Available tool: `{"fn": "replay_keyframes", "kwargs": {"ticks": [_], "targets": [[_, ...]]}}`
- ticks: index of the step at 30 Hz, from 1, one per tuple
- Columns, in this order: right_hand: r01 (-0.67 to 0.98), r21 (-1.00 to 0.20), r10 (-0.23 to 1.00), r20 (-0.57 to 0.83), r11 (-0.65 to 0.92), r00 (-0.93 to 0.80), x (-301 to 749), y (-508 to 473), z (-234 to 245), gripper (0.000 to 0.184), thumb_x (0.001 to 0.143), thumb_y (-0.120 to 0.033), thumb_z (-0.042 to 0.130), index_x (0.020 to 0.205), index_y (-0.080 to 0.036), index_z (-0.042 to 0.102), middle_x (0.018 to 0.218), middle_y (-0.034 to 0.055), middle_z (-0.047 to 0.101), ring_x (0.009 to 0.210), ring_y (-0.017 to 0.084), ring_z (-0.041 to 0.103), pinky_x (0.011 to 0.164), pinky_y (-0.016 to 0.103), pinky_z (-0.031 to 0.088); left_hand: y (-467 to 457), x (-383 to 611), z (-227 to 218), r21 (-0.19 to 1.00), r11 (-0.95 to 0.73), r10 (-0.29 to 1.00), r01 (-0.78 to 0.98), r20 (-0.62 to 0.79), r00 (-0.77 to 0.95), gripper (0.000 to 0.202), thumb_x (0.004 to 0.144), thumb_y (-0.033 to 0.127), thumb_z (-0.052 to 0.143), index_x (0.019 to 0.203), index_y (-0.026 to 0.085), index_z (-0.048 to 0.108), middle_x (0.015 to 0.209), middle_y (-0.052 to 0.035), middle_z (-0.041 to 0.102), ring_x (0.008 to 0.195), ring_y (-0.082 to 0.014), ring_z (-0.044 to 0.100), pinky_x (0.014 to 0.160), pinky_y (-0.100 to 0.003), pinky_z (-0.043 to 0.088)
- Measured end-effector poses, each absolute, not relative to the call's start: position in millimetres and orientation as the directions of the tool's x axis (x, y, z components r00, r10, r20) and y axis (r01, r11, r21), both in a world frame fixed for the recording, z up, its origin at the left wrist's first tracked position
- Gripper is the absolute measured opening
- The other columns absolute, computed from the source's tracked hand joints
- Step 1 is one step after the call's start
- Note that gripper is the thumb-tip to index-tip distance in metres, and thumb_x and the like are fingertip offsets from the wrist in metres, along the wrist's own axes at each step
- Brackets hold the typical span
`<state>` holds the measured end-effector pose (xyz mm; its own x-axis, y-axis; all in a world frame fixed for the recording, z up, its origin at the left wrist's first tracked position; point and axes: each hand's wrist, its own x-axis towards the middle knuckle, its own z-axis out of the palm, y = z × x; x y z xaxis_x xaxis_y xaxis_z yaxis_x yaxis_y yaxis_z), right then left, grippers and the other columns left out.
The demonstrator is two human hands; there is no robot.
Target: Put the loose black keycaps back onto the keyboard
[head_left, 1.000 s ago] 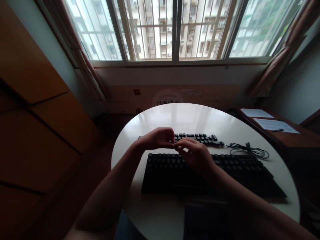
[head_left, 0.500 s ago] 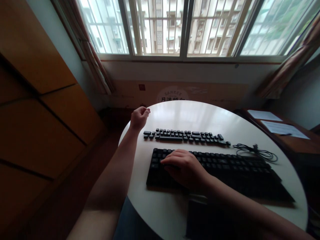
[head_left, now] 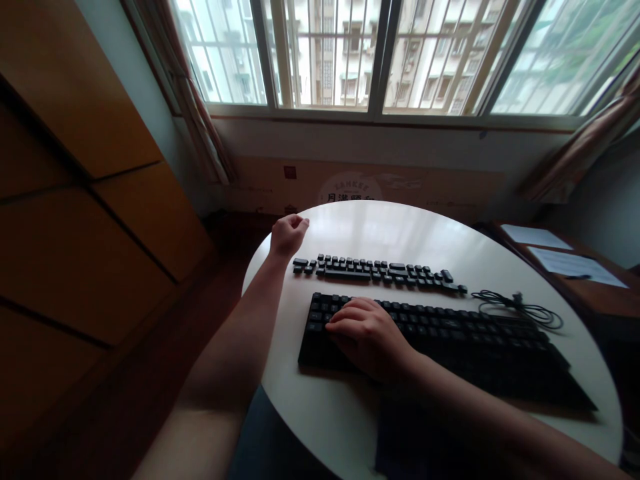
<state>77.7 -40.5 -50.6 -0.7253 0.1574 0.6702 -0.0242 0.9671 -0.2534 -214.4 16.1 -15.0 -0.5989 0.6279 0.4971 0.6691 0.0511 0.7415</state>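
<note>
A black keyboard (head_left: 465,340) lies across the round white table (head_left: 390,233). Behind it, several loose black keycaps (head_left: 380,272) are laid out in rows. My right hand (head_left: 367,333) rests palm down on the keyboard's left end, its fingers bent over the keys. My left hand (head_left: 289,235) is curled into a loose fist at the table's far left edge, just left of the keycap rows; whether it holds anything is hidden.
The keyboard's coiled black cable (head_left: 520,308) lies on the table at the right. A wooden side table with papers (head_left: 565,257) stands at the right. Wooden cabinets (head_left: 75,200) fill the left, and a barred window (head_left: 380,53) is ahead.
A second ago both hands met over the keycap rows. My left hand has since moved out to the table's far left edge, and my right hand came down onto the keyboard's left end.
</note>
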Motion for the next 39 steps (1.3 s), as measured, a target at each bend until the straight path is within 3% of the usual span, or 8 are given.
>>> {"fn": "replay_keyframes", "kwargs": {"ticks": [10, 19, 26, 32, 36, 39], "targets": [[-0.022, -0.227, 0.13, 0.635, 0.974, -0.762, 77, -39, -53, 0.017, 0.096, -0.023, 0.06, 0.088, -0.022, 0.076, 0.093, 0.001, 0.073, 0.088, 0.013, 0.06, 0.09, 0.032, 0.046, 17, -213, -16, 0.771, 0.033, 0.625, 0.636, 0.48, -0.615, 0.03, 0.08, 0.045, 0.062, 0.075, 0.017, 0.071, 0.072, -0.0039, 0.069, 0.072, -0.0182, 0.061, 0.068, -0.028, 0.042], [0.06, -0.224, 0.18, 0.566, 0.973, -0.804, 82, -41, -46, 0.017, 0.093, -0.038, 0.065, 0.094, -0.027, 0.079, 0.127, 0.002, 0.066, 0.124, 0.024, 0.056, 0.103, 0.043, 0.045, 17, -210, -18, 0.755, 0.044, 0.683, 0.654, 0.455, -0.572, 0.032, 0.081, 0.046, 0.06, 0.075, 0.016, 0.071, 0.074, -0.0049, 0.07, 0.072, -0.019, 0.063, 0.068, -0.03, 0.043], [0.058, -0.176, 0.149, 0.565, 0.983, -0.812, 87, -34, -52, 0.019, 0.095, -0.041, 0.062, 0.102, -0.031, 0.078, 0.133, 0.0011, 0.063, 0.13, 0.026, 0.054, 0.105, 0.047, 0.047, 15, -208, -21, 0.645, 0.194, 0.829, 0.739, 0.295, -0.476, 0.029, 0.082, 0.042, 0.063, 0.085, 0.016, 0.077, 0.087, -0.0083, 0.076, 0.082, -0.0224, 0.067, 0.075, -0.031, 0.048], [0.055, -0.151, 0.123, 0.483, 0.987, -0.867, 96, -33, -45, 0.032, 0.096, -0.046, 0.062, 0.123, -0.034, 0.072, 0.155, 0.0041, 0.045, 0.145, 0.031, 0.042, 0.114, 0.053, 0.042, 13, -209, -24, 0.626, 0.183, 0.93, 0.758, 0.14, -0.341, 0.026, 0.075, 0.035, 0.069, 0.088, 0.017, 0.081, 0.088, -0.0079, 0.079, 0.082, -0.0232, 0.071, 0.075, -0.03, 0.051], [0.076, -0.169, 0.14, 0.41, 0.983, -0.901, 96, -35, -44, 0.034, 0.097, -0.051, 0.059, 0.125, -0.034, 0.07, 0.158, 0.0035, 0.041, 0.15, 0.032, 0.036, 0.118, 0.057, 0.036, 12, -211, -22, 0.627, 0.189, 0.951, 0.756, 0.076, -0.3, 0.028, 0.072, 0.035, 0.072, 0.09, 0.017, 0.082, 0.092, -0.009, 0.08, 0.085, -0.0248, 0.072, 0.081, -0.031, 0.052], [0.06, -0.139, 0.118, 0.46, 0.989, -0.88, 96, -33, -42, 0.037, 0.097, -0.05, 0.058, 0.129, -0.032, 0.068, 0.157, 0.0035, 0.042, 0.149, 0.031, 0.038, 0.119, 0.056, 0.038, 10, -212, -20, 0.637, 0.192, 0.961, 0.746, 0.031, -0.273, 0.032, 0.07, 0.038, 0.073, 0.093, 0.017, 0.082, 0.093, -0.0091, 0.081, 0.086, -0.0257, 0.073, 0.08, -0.031, 0.053]]}}
